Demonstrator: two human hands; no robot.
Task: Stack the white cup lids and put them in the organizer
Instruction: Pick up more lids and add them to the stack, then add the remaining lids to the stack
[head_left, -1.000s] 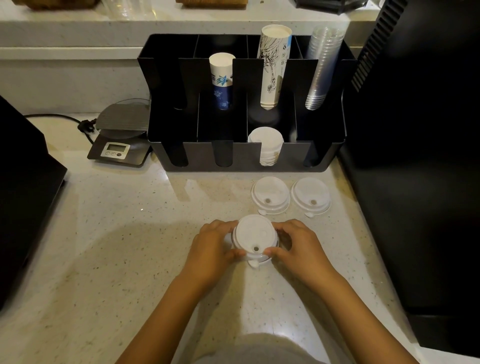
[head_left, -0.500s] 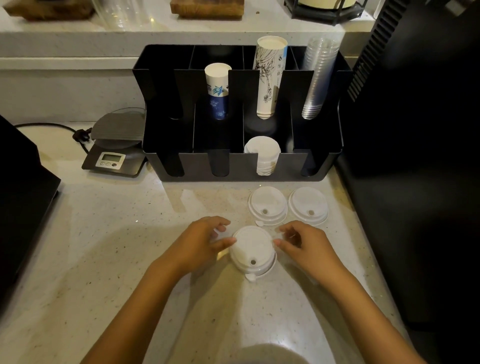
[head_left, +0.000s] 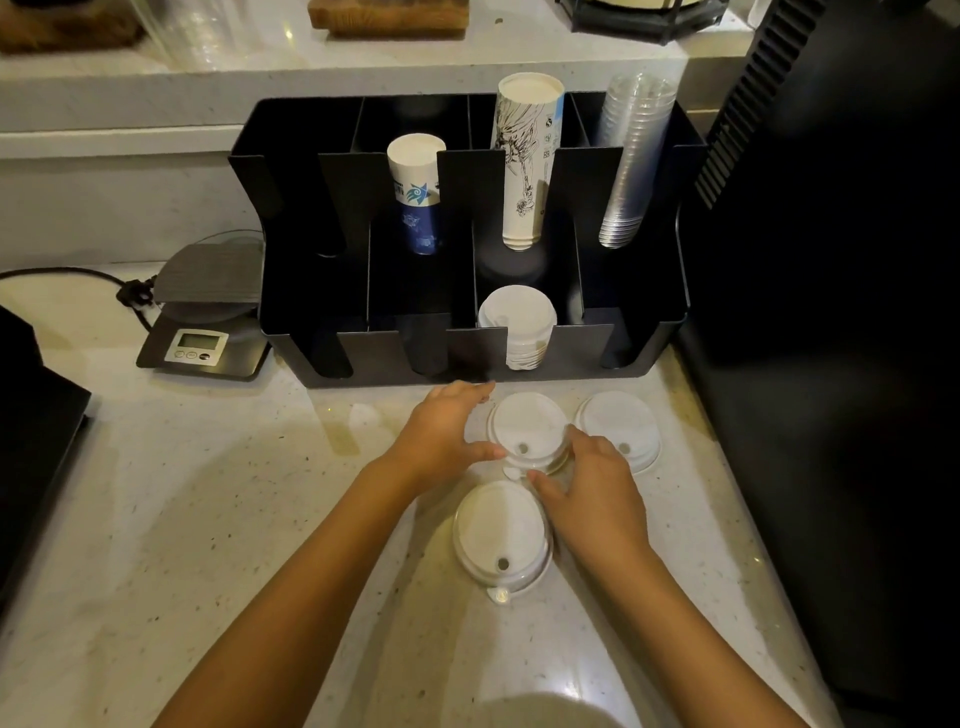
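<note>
Reaching forward over the pale speckled stone counter (head_left: 208, 519), both bare hands close around the middle white round plastic cup lid (head_left: 527, 428), which lies just in front of the black plastic divided organizer (head_left: 467, 353). The left hand (head_left: 441, 436) is half open, fingers curved along the lid's left edge and thumb touching its near left rim. The right hand (head_left: 597, 493) is also half open, its fingers resting against the lid's right rim and its thumb at the near edge; whether the lid is lifted off the counter or only touched, I cannot tell.

A second white round lid, or a short stack of them (head_left: 501, 535), lies flat on the counter nearer the person, just beside the right hand and clear of both. A third white round lid (head_left: 618, 426) lies to the right of the middle one, partly hidden behind the right hand's fingers.

Inside the organizer, a stack of white lids (head_left: 519, 325) stands on edge in the third front compartment from the left. Behind it are a white-and-blue paper cup stack (head_left: 415, 192), a tall white printed paper cup stack (head_left: 527, 156) and a clear plastic cup stack (head_left: 634, 156). A small grey digital scale (head_left: 202, 317) sits left of the organizer.
</note>
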